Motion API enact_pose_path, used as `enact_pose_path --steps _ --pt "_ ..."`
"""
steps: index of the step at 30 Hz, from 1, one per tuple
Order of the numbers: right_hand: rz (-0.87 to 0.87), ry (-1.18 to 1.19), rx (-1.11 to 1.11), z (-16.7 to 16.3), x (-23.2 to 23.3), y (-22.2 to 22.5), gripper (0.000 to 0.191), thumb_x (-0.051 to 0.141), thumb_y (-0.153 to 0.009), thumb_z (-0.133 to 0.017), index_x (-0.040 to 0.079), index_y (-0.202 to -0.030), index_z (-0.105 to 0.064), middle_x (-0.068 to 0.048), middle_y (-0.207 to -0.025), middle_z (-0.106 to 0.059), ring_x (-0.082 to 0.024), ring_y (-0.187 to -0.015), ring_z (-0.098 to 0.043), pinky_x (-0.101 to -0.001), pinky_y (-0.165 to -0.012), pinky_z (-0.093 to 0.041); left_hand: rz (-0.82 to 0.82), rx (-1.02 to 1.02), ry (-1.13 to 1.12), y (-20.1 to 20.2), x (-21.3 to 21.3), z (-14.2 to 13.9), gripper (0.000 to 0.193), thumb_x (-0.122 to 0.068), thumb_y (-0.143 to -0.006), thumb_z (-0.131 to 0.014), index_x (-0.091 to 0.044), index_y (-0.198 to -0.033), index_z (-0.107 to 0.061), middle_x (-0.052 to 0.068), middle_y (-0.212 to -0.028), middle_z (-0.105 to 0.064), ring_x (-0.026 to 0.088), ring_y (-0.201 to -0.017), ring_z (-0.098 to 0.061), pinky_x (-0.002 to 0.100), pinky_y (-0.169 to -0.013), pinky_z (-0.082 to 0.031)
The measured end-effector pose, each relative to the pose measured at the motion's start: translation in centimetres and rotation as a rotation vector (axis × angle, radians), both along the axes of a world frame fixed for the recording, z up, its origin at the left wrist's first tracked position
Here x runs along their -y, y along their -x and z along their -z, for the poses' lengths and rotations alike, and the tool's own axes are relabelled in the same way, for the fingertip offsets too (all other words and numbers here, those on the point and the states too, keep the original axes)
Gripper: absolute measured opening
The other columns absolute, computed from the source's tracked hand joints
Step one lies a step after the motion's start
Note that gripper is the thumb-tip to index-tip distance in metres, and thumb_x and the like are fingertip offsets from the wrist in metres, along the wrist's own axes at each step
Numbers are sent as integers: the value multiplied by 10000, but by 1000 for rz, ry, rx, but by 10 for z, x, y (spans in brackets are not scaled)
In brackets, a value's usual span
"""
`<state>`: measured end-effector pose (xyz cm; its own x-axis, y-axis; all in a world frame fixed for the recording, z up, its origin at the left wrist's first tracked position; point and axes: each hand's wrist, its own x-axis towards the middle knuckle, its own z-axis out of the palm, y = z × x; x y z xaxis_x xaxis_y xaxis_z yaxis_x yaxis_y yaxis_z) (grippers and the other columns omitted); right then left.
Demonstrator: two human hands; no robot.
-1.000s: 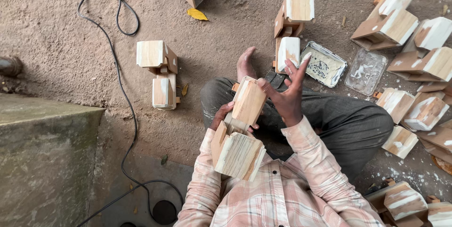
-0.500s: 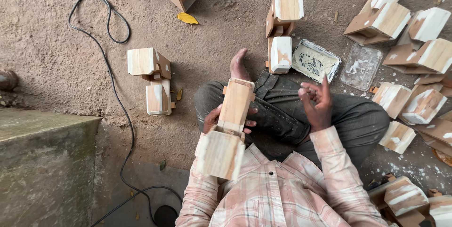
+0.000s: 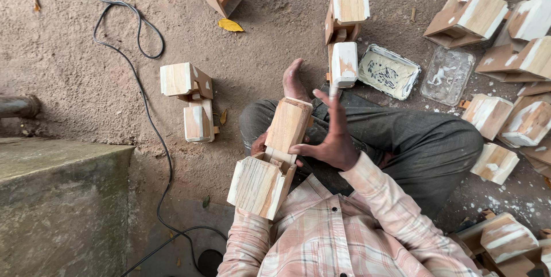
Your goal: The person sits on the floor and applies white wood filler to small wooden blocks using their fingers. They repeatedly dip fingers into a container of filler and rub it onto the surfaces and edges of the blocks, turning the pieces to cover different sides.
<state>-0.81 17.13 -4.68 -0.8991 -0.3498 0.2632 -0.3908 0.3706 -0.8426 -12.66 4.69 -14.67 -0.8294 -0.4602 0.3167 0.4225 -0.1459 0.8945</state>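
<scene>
Item: wooden piece (image 3: 274, 156), two joined blocks, pale faces. It is being held above the lap of a person seated on the dirt floor (image 3: 86, 36).

Left hand (image 3: 261, 142): mostly hidden under the piece; it is being used as a support from below, fingers seemingly wrapped around the narrow middle.

Right hand (image 3: 330, 139): fingers are being held spread and open, thumb touching the upper block's side; nothing is being clasped.

Surroundings: a tray of white filler (image 3: 387, 72) and a clear lid (image 3: 447, 76) are lying just beyond the knee. Similar pieces (image 3: 189, 99) are lying to the left, with more stacked along the right edge (image 3: 505, 30). A black cable (image 3: 143, 110) is trailing left of the leg, beside a concrete step (image 3: 57, 208).

Risk, as judged: with one hand bearing the load, the piece could be tipped off the lap. The tray could be knocked by a swung elbow.

Room: open floor is being left toward the upper left; the right side is crowded.
</scene>
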Motion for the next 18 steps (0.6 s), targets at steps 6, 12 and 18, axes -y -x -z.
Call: enact_pose_path --steps 6,12,18 --pt "18 -41 -23 2 14 19 1480 702 -691 -827 -17 -1643 49 -308 -1565 -417 -397 -1485 -428 -528 -1237 -336 -215 -198 332 -14 -3 -40 410 -244 -1081 -626 -41 -1411 -493 140 -1399 -574 275 -1330 -591 419 -1159 -510" --pt "125 5 66 13 8 35 1346 623 -828 -820 -3 -1677 16 -289 -1564 -484 -389 -1481 -499 -518 -1202 -398 -164 -78 263 -18 -9 -17 463 -345 -1100 -587 -14 -1420 -544 159 -1410 -594 303 -1343 -603 436 -1175 -503" --pt "266 228 246 32 -10 34 971 453 -997 -707 23 -1655 -136 -190 -1466 -601 -269 -1313 -601 -387 -985 -531 200 186 -691 -4 -9 13 468 -384 -1023 -613 -17 -1312 -632 97 -1274 -654 216 -1201 -609 415 -1084 -475"
